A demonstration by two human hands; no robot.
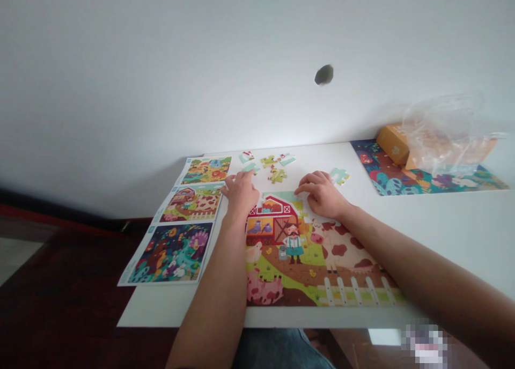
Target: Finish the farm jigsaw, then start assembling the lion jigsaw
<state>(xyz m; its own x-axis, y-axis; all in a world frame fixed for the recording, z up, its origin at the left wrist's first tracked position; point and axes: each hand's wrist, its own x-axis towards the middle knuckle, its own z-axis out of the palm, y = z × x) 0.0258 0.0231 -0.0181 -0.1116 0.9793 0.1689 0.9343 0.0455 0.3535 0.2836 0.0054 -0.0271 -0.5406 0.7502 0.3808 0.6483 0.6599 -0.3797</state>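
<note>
A farm jigsaw puzzle lies on the white table, largely joined, with a red barn, a farmer, a cow and a pig. My left hand rests over its upper left corner, fingers spread and the index finger reaching to a pale blue puzzle piece. At the top edge, my right hand has bent fingers slightly apart, with fingertips touching the puzzle near the barn roof. Beyond the hands lie several loose pieces, among them a green piece and a pale blue and yellow piece.
A sheet with three reference pictures lies left of the puzzle. At the back right, an orange box and a clear plastic bag sit on a dark, colourful puzzle. A white wall borders the table's far edge.
</note>
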